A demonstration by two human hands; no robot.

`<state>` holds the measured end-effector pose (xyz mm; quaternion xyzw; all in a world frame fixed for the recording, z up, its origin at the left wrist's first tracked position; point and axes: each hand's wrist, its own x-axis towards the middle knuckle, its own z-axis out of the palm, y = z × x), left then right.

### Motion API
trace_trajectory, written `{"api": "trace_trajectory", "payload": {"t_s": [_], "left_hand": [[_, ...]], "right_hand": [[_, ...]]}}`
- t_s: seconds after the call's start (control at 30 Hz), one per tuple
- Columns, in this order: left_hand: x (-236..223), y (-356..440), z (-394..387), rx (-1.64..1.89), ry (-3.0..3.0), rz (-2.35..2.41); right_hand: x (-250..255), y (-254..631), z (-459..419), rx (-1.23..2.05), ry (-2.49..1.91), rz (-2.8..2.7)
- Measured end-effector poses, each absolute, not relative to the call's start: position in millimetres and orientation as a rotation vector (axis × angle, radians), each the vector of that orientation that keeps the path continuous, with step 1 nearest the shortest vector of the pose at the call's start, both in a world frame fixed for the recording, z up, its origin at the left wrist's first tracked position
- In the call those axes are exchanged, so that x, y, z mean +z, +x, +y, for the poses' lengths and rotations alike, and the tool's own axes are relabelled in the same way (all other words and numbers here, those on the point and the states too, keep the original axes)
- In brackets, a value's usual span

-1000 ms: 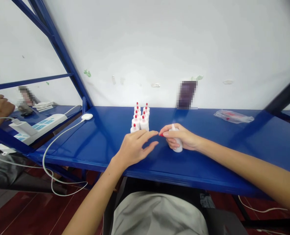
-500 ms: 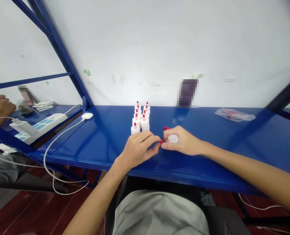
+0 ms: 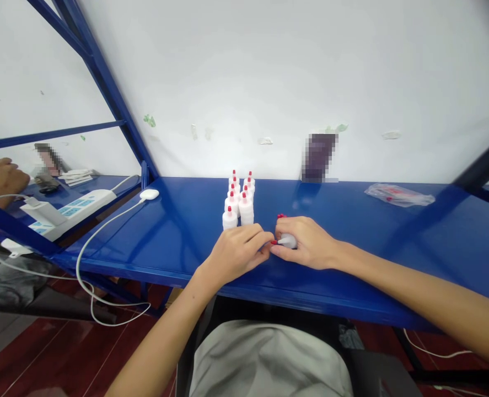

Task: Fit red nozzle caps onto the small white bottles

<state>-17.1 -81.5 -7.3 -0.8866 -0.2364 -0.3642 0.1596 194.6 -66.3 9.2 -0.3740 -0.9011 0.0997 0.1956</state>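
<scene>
My right hand (image 3: 307,241) is closed around a white conical nozzle cap (image 3: 288,241), its narrow tip pointing left. At that tip is a small red cap (image 3: 274,242), pinched between the thumb and fingers of my left hand (image 3: 241,248). Whether a bottle body hangs under the nozzle is hidden by my right hand. Just behind my right hand lie a few more red caps (image 3: 281,216) on the table. Left of them, two rows of white squeeze bottles (image 3: 246,210) stand upright, each topped with a red tip.
The blue table (image 3: 186,237) meets a white wall. A clear plastic bag (image 3: 399,194) with red bits lies right. A dark pixelated object (image 3: 319,158) leans on the wall. At left are a power strip (image 3: 79,212), a white cable (image 3: 103,230) and another person's hand (image 3: 5,175).
The nozzle in my right hand has swung from end-on to sideways, its tip now meeting the red cap in my left fingers. The camera view has shifted slightly.
</scene>
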Motion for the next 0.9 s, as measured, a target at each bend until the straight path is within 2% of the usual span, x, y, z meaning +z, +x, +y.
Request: {"api": "trace_trajectory", "payload": {"t_s": [0.13,0.63,0.9], "left_hand": [[-7.1,-16.8,-83.4,-1.035,-2.528,-0.636],[-9.9,-18.3,-81.5,-1.002,-2.543,-0.667],[-11.9,-14.4,-81.9,-0.993,-2.543,-0.598]], "right_hand": [[11.1,192.3,-67.9,0.376,-1.152,-2.523],[12.0,188.7,-70.8,0.232,-1.254,-2.546],[9.8,191.2,-73.5,0.360,-1.008,-2.596]]}}
